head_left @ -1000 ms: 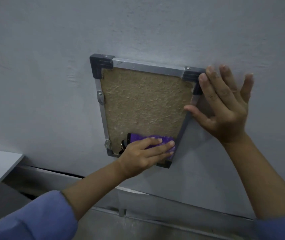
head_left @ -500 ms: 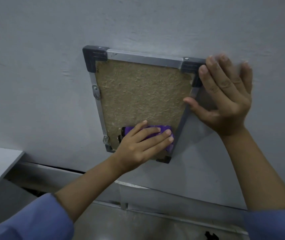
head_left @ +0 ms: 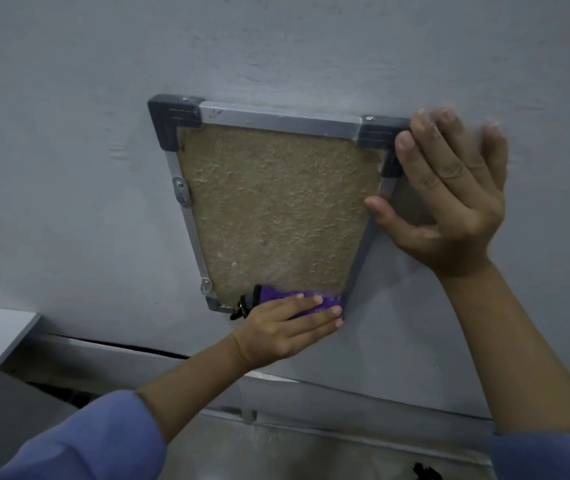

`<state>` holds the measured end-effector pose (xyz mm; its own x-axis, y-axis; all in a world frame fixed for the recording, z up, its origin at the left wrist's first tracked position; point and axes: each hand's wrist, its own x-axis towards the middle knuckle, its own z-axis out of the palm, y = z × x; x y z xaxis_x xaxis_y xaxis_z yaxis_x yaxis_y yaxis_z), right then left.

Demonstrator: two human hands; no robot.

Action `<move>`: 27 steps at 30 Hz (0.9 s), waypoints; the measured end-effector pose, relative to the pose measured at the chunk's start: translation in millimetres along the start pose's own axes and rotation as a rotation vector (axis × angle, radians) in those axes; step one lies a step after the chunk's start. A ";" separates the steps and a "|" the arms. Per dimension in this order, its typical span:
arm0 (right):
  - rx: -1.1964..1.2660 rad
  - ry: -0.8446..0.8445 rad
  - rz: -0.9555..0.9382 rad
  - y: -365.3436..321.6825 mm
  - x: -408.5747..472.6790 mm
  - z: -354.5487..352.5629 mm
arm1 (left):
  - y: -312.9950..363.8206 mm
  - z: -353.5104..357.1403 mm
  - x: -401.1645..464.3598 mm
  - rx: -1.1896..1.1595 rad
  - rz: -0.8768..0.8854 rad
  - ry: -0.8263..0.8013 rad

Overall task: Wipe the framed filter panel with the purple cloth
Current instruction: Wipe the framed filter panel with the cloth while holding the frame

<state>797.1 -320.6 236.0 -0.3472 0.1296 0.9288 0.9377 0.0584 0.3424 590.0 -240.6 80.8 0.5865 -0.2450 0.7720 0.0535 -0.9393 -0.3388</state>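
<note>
Our left hand (head_left: 287,332) presses the purple cloth (head_left: 306,301) flat-fingered, gripping nothing; our right hand (head_left: 449,202) braces the framed filter panel (head_left: 276,209), fingers spread. The cloth sits at the bottom edge, so it may slide off.

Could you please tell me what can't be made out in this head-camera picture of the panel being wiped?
- Head view: the left hand covers most of the purple cloth and the framed filter panel's bottom right corner.
- Head view: the right hand hides part of the panel's right edge; its fingertips are motion-blurred.
- Head view: a dark object is cut off by the bottom edge, unidentifiable.
</note>
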 end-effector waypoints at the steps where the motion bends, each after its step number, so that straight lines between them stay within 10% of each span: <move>1: 0.003 -0.002 0.000 -0.1 -0.1 -0.4 | 0.0 0.7 -2.1 -0.008 0.011 -0.017; 8: 0.014 0.001 -0.015 0.4 -1.2 -0.2 | 1.7 -29.1 -4.3 -0.039 0.013 -0.167; 20: 0.029 0.008 0.006 -4.1 -1.4 -0.6 | -65.7 -90.5 70.4 0.199 -0.230 0.266; 27: 0.041 0.016 0.000 -5.1 -4.8 0.7 | -34.3 -59.4 -1.1 0.083 -0.063 -0.034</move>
<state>793.9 -320.8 229.7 -0.3465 0.1136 0.9312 0.9365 0.0985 0.3365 539.6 -222.4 123.6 0.6067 -0.1762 0.7752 0.1573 -0.9293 -0.3343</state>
